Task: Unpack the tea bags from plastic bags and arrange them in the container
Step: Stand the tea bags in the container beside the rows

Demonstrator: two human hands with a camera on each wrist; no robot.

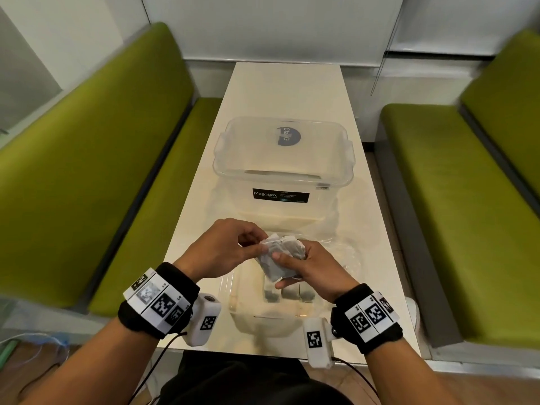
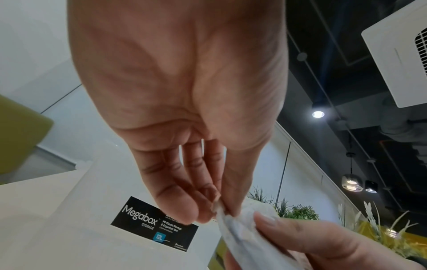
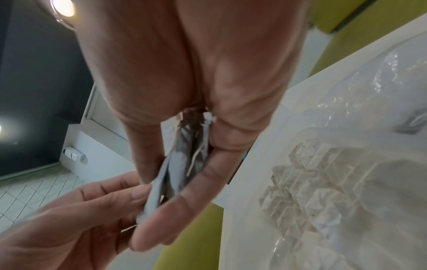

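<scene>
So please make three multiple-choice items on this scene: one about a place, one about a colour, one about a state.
1. Where does the Megabox box stand?
A. on a bench
B. on the table, beyond the hands
C. on the floor

2. What colour are the bench cushions?
A. green
B. red
C. blue

3. What is the right hand doing?
A. resting flat
B. pointing
C. holding a bundle of tea bags

Answers: B, the head view shows it on the white table; A, both seats are green; C, its fingers curl round the bundle, whose end the left hand pinches.

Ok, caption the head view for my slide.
Both hands hold a stack of tea bags above an open clear container.
</scene>
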